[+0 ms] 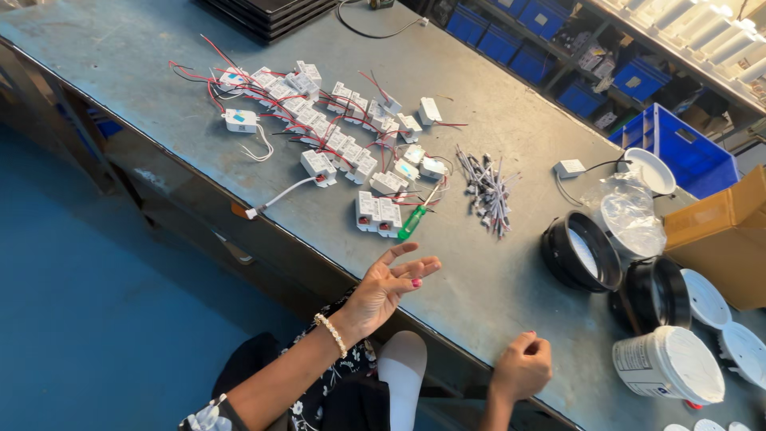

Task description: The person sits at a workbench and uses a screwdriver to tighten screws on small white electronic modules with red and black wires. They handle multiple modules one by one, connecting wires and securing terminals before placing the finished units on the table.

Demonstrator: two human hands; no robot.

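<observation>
Beyond the right hand [523, 365], a clear plastic bag [630, 211] sits bunched on the grey workbench [144, 64], its contents too blurred to tell. Farther out, a blue crate [686, 156] stands beside the bench; what it holds cannot be told. An open cardboard box [722, 231] lies to the right, its inside hidden.

The left hand [387, 287] hovers palm up at the bench edge, fingers spread apart and empty. Just ahead of it lies a green-handled screwdriver [415, 219], slim, its shaft pointing away, touching a pair of small white driver modules [379, 214] with red wires. More of them scatter farther ahead and left.

The right hand rests curled into a loose fist on the bench edge, clasping nothing visible. Ahead of it stand black round lamp housings [581, 251] and a white one [669, 363]; a bundle of short wire pieces [488, 191] lies between modules and housings.
</observation>
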